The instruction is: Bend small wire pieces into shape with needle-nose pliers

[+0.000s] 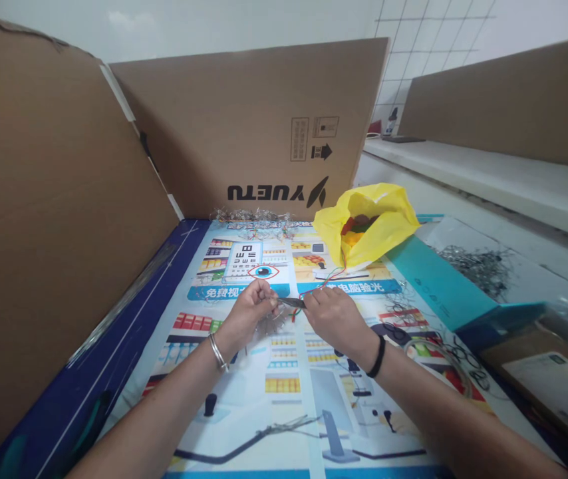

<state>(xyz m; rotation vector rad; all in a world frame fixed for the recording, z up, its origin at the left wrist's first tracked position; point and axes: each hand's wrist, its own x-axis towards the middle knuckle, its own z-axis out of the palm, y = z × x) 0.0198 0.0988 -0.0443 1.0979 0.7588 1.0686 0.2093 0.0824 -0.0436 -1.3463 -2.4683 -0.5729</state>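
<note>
My right hand is closed around a tool whose dark, tapered metal jaws point left, like pliers; its handles are hidden in the fist. Thumb and fingertips of my left hand pinch together at the tip of those jaws. Below the left fingers hangs a bunch of thin, clear or silvery wire, partly blurred. Red and green cords run from a yellow bag down beside my right hand. Both hands are above the printed poster that covers the table.
Cardboard panels wall off the back and left. Tangled wire pieces lie along the back. Several dark wire loops lie at right, near a teal box. Straight wires lie at left, and a wire bundle in front.
</note>
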